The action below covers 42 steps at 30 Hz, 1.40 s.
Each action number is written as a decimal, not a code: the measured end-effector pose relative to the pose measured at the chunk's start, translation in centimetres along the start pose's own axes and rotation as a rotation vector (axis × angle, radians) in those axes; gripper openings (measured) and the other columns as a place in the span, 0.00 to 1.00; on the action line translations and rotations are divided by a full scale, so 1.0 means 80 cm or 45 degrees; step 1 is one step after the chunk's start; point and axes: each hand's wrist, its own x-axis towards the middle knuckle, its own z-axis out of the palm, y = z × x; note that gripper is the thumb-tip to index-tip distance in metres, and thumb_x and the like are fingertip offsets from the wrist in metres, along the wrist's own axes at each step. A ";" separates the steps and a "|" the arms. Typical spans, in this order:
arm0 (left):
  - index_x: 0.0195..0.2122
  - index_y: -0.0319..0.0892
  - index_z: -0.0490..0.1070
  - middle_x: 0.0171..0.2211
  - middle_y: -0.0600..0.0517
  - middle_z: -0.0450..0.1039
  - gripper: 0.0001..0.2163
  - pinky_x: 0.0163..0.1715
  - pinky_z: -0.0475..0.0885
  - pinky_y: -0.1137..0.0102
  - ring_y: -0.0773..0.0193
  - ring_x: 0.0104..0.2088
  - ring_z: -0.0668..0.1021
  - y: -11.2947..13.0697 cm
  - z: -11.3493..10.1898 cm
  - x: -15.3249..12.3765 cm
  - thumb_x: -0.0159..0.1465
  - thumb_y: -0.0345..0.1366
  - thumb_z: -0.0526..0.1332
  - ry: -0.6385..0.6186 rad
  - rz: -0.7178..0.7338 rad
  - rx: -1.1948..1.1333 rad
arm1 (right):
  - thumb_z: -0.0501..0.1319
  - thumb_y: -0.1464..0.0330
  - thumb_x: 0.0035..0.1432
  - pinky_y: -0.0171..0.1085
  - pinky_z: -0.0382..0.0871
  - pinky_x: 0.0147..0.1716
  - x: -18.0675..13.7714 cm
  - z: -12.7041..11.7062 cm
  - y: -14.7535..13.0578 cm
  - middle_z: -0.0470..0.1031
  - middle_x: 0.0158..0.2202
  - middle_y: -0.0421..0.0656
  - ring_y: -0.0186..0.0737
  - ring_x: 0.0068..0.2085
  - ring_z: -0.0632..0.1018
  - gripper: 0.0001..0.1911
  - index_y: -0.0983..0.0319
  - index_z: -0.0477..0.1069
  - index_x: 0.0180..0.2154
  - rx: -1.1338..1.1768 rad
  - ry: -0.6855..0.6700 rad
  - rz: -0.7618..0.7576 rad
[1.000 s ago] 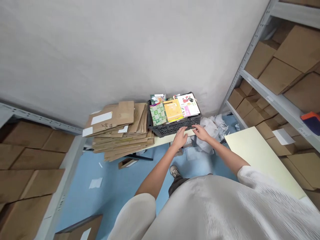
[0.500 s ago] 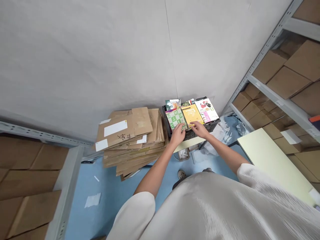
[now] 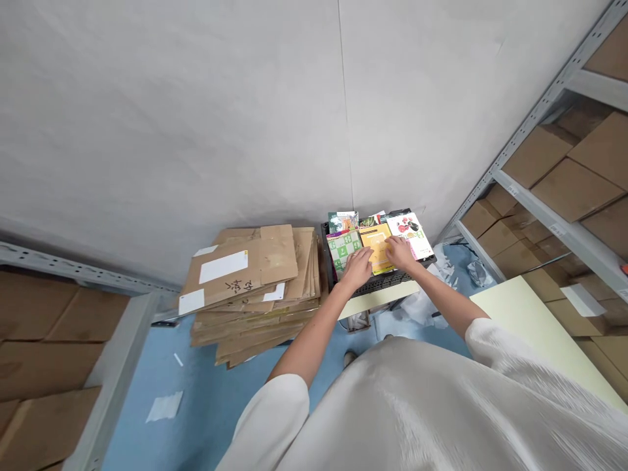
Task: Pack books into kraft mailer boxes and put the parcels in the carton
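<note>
One black crate (image 3: 392,280) held three front books: yellow book (image 3: 377,243) between green book (image 3: 343,246) and white book (image 3: 411,233). Rear books (image 3: 342,222) (at least two) sat partly hidden. Left hand (image 3: 358,267) and right hand (image 3: 399,254) lay over the yellow one, fingers curled; pinching, couldn't tell. Bare table strip (image 3: 375,298) fronted the crate.

Hands, yours: two, left hand (image 3: 358,267) and right hand (image 3: 400,254). Black crate (image 3: 387,280): one stood beneath them. Books: you had at least five in sight, one green-checked book (image 3: 343,247) at your left hand, one yellow book (image 3: 377,249) between both hands, one white book (image 3: 413,230) beyond your right hand, two partly hidden books (image 3: 342,223) farther back. Cardboard stack (image 3: 277,261): one lay left of your left hand, bearing four white labels (image 3: 223,267). Pale tabletops (image 3: 540,327): two, one beneath the crate, one right of your right hand.
</note>
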 end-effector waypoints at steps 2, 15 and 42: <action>0.68 0.47 0.71 0.73 0.44 0.68 0.26 0.76 0.55 0.43 0.46 0.75 0.66 0.003 0.007 0.011 0.69 0.29 0.56 -0.059 0.043 0.052 | 0.58 0.69 0.70 0.60 0.64 0.63 0.004 -0.001 0.004 0.72 0.66 0.57 0.65 0.64 0.69 0.21 0.61 0.75 0.62 -0.026 -0.019 0.001; 0.77 0.33 0.57 0.70 0.33 0.70 0.31 0.77 0.50 0.49 0.47 0.72 0.71 0.012 -0.003 0.022 0.72 0.29 0.52 -0.257 -0.046 0.480 | 0.53 0.68 0.72 0.56 0.61 0.61 0.007 -0.016 -0.015 0.73 0.68 0.56 0.63 0.64 0.68 0.25 0.63 0.71 0.66 -0.232 -0.152 0.030; 0.63 0.46 0.76 0.68 0.41 0.72 0.20 0.73 0.58 0.48 0.47 0.72 0.68 0.044 -0.024 0.037 0.77 0.38 0.51 0.128 0.336 -0.008 | 0.68 0.68 0.51 0.45 0.79 0.48 -0.063 -0.069 0.006 0.83 0.46 0.43 0.43 0.43 0.83 0.26 0.55 0.66 0.52 1.121 -0.024 0.122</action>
